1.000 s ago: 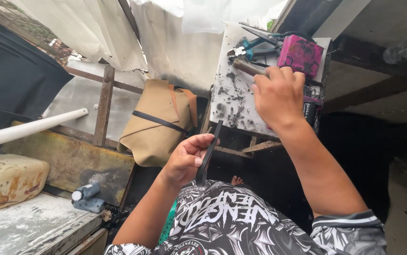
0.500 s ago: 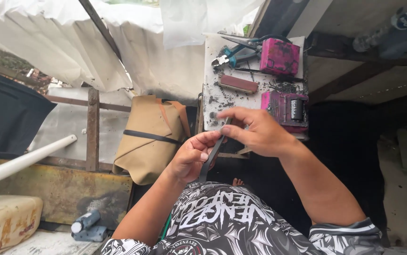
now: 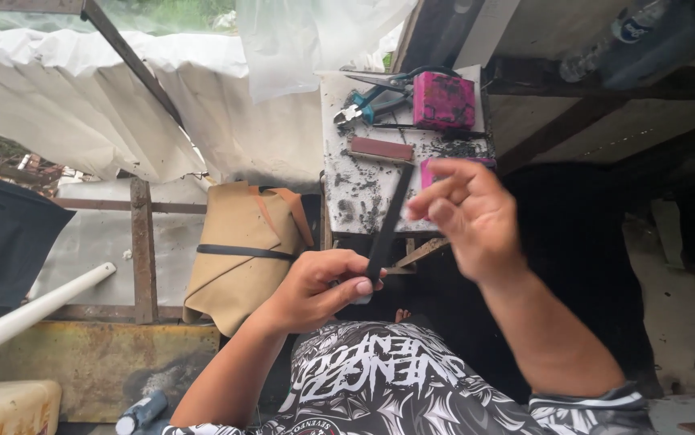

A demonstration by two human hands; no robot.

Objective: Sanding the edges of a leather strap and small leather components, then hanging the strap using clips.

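My left hand point(image 3: 319, 288) grips the lower end of a long, thin black strip point(image 3: 389, 221) that stands up at a slight slant in front of me. My right hand point(image 3: 468, 216) is raised just to the right of the strip's upper end, fingers loosely curled, apart from it and holding nothing. Behind them is a small white worktop point(image 3: 355, 189) speckled with dark filings. On it lie pliers with teal handles point(image 3: 371, 101), a pink box point(image 3: 442, 98) and a reddish-brown flat bar point(image 3: 381, 149).
A tan bag with a black strap point(image 3: 238, 250) hangs left of the worktop. White sheeting point(image 3: 81, 113) covers the upper left. A white pipe point(image 3: 33, 310), a rusty metal panel point(image 3: 89, 358) and a cream plastic can point(image 3: 5, 407) are at lower left. Dark timber beams point(image 3: 605, 121) run at right.
My right hand came down from the worktop to the strip, then let go and drew off to the right. The strip now stands upright in my left hand. The view tilted upward.
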